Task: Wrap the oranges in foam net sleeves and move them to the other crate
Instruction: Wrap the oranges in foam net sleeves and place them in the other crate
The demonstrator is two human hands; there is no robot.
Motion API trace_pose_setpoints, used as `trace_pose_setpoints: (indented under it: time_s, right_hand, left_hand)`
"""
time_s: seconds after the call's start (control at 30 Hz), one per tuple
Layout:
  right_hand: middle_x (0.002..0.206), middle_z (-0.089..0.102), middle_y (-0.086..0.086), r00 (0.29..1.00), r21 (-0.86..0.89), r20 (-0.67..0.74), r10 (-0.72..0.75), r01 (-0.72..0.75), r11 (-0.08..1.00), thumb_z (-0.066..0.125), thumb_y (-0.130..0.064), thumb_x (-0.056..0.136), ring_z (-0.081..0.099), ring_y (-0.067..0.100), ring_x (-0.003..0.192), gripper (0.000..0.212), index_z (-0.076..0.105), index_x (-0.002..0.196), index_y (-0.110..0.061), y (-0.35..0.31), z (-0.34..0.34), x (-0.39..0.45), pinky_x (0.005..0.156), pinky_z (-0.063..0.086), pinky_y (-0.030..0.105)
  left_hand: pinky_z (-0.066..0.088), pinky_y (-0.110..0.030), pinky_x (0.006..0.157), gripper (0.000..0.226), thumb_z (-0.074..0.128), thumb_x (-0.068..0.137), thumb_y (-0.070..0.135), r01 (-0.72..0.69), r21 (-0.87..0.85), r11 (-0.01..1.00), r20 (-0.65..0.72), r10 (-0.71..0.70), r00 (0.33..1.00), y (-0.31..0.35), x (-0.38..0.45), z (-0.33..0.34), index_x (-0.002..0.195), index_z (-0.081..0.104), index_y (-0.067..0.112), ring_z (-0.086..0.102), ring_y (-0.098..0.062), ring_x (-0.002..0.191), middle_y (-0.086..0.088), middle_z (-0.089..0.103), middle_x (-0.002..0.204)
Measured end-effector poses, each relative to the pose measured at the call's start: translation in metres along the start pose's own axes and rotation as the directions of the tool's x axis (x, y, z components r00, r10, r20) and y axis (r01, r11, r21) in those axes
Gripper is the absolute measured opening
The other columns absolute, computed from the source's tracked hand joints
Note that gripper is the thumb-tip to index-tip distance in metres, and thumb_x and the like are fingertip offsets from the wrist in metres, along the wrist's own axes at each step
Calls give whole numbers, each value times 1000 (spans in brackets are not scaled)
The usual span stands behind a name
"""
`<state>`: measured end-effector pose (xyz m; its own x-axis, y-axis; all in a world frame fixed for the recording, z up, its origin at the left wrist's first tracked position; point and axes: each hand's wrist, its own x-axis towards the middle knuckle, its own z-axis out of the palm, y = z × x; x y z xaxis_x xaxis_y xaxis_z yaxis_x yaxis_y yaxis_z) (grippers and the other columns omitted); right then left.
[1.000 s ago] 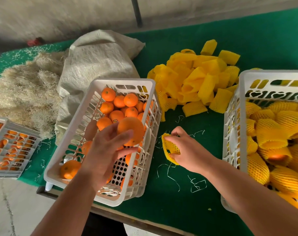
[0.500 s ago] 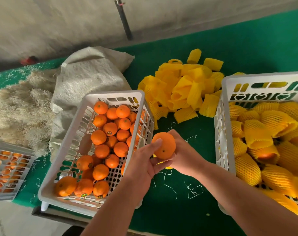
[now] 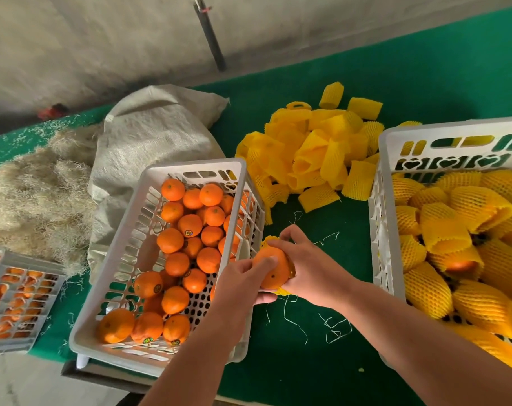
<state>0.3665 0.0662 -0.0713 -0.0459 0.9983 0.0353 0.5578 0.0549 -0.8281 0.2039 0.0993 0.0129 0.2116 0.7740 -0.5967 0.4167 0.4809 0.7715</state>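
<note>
White plastic crate point(image 3: 190, 168); matt green felt table point(image 3: 307, 361); coarse woven sack point(image 3: 149, 142).

Green-covered table point(image 3: 307, 361) under two white crates point(image 3: 111, 291), loose yellow sleeves point(image 3: 310, 153), sack point(image 3: 149, 142), perhaps straw point(image 3: 32, 194).

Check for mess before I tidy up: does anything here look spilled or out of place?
Yes: thin pale foam strands litter the green tabletop between the crates, and straw-like fibres spill loosely at the far left.
</note>
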Motion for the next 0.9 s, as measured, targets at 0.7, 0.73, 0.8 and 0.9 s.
trace_pose_setpoints:
  time_s: [0.7, 0.73, 0.8, 0.9]
  right_hand:
    - [129, 32, -15, 999, -20, -33, -37, 36, 999, 84, -22, 85, 64, 9, 85, 66, 53, 143, -32, 0, -7, -6, 74, 49, 7]
    - [128, 32, -15, 999, -31, -30, -41, 40, 999, 83, -19, 86, 63, 6, 78, 66, 53, 143, -31, 0, -6, -6, 71, 48, 6]
    - [129, 32, -14, 999, -64, -26, -43, 42, 997, 81, -15, 86, 57, 0, 66, 66, 51, 144, -31, -1, -3, -7, 67, 45, 5]
    - [131, 33, -12, 998, -101, -34, -47, 43, 994, 80, -12, 87, 54, -1, 60, 68, 49, 143, -34, -2, -1, -8, 62, 44, 3]
  left_hand:
    - [63, -32, 64, 48, 78, 67, 57, -33, 235, 971, -104, 59, 993, 1, 11, -16, 98, 75, 20, 75, -11, 68, -5, 74, 92]
    - [65, -36, 67, 52, 76, 66, 60, -39, 287, 957, -130, 80, 988, 0, 11, -16, 98, 74, 19, 75, -12, 66, -4, 75, 90]
    - [66, -42, 71, 57, 76, 66, 64, -48, 355, 934, -151, 108, 983, -1, 12, -17, 99, 73, 17, 75, -14, 64, -5, 75, 87]
    - [66, -42, 67, 55, 78, 69, 66, -66, 441, 895, -169, 155, 973, -2, 12, -15, 93, 72, 17, 74, -13, 59, -3, 75, 78]
